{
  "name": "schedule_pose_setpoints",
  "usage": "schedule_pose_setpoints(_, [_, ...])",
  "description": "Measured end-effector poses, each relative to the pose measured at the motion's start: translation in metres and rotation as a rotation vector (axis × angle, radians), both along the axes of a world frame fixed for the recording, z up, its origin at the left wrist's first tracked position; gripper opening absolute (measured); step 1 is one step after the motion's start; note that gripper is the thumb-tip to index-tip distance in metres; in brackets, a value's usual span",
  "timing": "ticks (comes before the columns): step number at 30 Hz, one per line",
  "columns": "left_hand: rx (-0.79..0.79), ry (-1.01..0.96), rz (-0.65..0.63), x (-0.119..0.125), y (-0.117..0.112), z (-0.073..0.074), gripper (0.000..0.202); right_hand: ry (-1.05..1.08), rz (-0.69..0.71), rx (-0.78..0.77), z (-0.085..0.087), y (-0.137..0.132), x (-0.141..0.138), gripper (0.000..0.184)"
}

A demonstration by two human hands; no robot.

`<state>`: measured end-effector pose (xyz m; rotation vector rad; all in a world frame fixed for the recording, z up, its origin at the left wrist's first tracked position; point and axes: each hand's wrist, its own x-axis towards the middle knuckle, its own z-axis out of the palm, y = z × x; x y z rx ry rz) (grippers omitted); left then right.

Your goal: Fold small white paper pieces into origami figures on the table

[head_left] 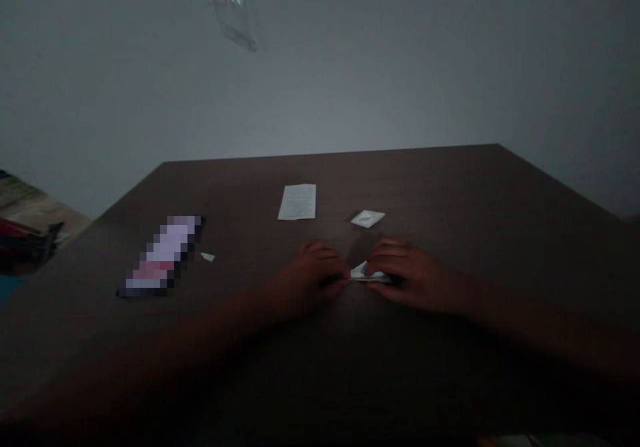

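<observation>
Low over the dark table, a small folded piece of white paper (361, 271) is held between my two hands. My left hand (317, 275) pinches its left end with thumb and fingers. From the other side my right hand (407, 270) closes on the right part, thumb below and fingers above, hiding much of it. Just beyond the hands lies a folded white paper diamond (369, 218) with a mark on its top. Farther left rests a flat printed sheet (299, 202) with lines of text.
A phone (163, 254) with a blurred-out screen lies on the left of the table (240, 187), beside a paper scrap (208, 256). A clear plastic bag (233, 7) hangs on the wall behind. Dim clutter (30, 240) stands past the table's left edge.
</observation>
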<state>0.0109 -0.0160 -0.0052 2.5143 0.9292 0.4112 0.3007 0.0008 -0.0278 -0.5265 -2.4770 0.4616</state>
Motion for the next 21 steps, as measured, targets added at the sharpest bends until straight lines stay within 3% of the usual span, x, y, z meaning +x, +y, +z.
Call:
schedule_pose_setpoints(4, [0.003,0.005,-0.004,0.001,-0.001,0.002,0.013,0.002,-0.027,-0.008,0.001,-0.002,-0.001,0.009])
schedule_pose_setpoints(10, [0.03,-0.022,0.013,-0.003,0.002,-0.007,0.012,-0.058,-0.211,-0.091,0.002,-0.008,-0.002,0.007])
schedule_pose_setpoints(21, [0.011,-0.041,0.087,-0.008,0.002,-0.013,0.015,-0.089,-0.206,-0.108,-0.002,-0.004,-0.002,0.011])
